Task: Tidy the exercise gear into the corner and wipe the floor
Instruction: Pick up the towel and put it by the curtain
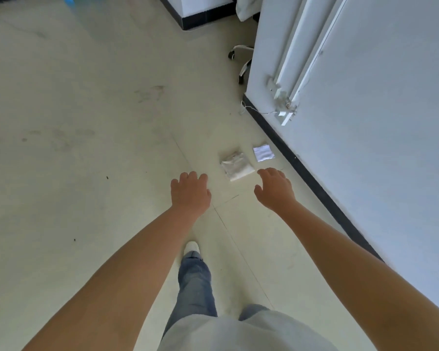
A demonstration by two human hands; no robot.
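Note:
A folded beige cloth (pixel 236 166) lies on the pale floor (pixel 86 122) near the wall. A smaller white folded cloth (pixel 263 153) lies just right of it, beside the black skirting. My right hand (pixel 275 187) hovers just below the beige cloth, fingers apart, holding nothing. My left hand (pixel 190 192) is stretched out to the left of the beige cloth, also empty with its fingers spread. Both arms reach forward over the floor. No exercise gear is in view.
A white wall (pixel 365 122) with black skirting (pixel 314 178) runs along the right. A swivel chair base (pixel 242 62) with castors stands behind the wall's corner. Dirty marks (pixel 150 93) stain the floor. My leg and white shoe (pixel 192 247) stand below the hands.

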